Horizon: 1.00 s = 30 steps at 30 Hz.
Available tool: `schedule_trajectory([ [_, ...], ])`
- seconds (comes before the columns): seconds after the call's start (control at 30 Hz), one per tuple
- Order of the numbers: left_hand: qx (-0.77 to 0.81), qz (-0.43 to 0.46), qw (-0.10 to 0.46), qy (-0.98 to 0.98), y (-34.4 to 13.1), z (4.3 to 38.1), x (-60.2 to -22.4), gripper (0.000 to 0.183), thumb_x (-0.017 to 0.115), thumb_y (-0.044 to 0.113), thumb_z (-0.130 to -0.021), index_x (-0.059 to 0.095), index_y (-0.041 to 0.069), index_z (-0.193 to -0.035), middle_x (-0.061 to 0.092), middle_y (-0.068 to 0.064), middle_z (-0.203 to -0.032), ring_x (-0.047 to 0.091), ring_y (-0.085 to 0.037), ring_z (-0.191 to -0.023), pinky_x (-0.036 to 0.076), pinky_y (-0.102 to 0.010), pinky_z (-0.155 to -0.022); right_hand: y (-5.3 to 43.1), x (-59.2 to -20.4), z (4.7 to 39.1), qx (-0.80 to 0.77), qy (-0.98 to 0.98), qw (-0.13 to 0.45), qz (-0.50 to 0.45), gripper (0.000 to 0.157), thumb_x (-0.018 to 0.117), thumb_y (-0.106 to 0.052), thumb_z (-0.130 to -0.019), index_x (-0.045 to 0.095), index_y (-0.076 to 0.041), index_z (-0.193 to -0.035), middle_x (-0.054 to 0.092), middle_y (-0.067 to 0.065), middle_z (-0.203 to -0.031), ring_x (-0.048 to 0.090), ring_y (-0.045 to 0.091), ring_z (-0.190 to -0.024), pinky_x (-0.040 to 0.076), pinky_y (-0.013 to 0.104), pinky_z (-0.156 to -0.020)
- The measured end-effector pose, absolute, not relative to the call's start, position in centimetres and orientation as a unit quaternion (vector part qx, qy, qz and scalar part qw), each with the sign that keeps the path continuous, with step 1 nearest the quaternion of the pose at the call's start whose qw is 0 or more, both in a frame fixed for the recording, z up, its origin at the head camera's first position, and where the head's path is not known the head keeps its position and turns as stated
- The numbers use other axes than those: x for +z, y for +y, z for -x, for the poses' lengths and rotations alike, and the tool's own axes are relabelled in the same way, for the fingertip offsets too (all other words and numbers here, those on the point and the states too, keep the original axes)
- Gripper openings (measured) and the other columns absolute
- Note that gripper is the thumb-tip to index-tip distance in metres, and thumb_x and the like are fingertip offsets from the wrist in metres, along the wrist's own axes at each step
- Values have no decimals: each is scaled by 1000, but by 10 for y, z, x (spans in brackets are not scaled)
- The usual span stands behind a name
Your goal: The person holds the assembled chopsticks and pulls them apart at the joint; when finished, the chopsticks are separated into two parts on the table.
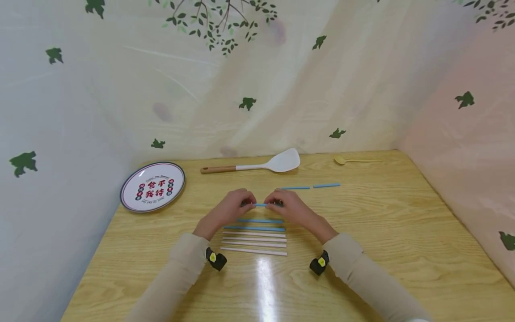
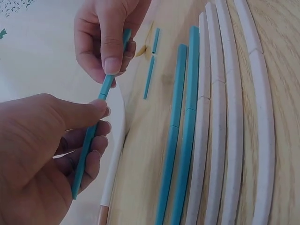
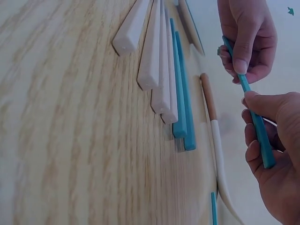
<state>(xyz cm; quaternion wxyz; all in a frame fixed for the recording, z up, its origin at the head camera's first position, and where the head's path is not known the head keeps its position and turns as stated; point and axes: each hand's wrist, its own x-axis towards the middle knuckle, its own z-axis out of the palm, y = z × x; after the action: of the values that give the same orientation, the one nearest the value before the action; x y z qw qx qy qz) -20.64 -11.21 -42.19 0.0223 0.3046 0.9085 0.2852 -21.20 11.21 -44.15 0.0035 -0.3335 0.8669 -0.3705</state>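
Note:
Both hands hold one blue chopstick (image 1: 260,205) above the table, each on its own half. My left hand (image 1: 232,208) pinches one half between thumb and curled fingers; my right hand (image 1: 293,208) pinches the other half. A joint line shows on the chopstick between the two thumbs (image 2: 102,95). Below the hands lie two blue chopsticks (image 2: 173,126) and several pale pink chopsticks (image 2: 232,98) in a roughly parallel row, with joint lines near their middles. Two separate blue chopstick halves (image 1: 295,188) (image 1: 327,185) lie end to end beyond my right hand, a small gap between them.
At the back of the wooden table (image 1: 402,214) lies a white spatula (image 1: 283,161) with a wooden handle. A round plate (image 1: 138,179) with red lettering sits at the back left. A yellow spoon (image 1: 357,160) lies at the back right. Patterned cloth walls (image 1: 193,112) enclose the table.

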Motion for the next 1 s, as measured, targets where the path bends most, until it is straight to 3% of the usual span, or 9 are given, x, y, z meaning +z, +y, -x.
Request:
schedule_trajectory([
  [1.0, 323, -314, -39, 892, -106, 213, -429, 7, 65, 12, -91, 70, 7, -90, 60, -2, -82, 56, -11, -74, 49, -25, -68, 123, -446, 210, -371, 872, -22, 320, 8, 56, -14, -96, 64, -12, -98, 59, 0, -93, 53, 9, -80, 49, 26, -72],
])
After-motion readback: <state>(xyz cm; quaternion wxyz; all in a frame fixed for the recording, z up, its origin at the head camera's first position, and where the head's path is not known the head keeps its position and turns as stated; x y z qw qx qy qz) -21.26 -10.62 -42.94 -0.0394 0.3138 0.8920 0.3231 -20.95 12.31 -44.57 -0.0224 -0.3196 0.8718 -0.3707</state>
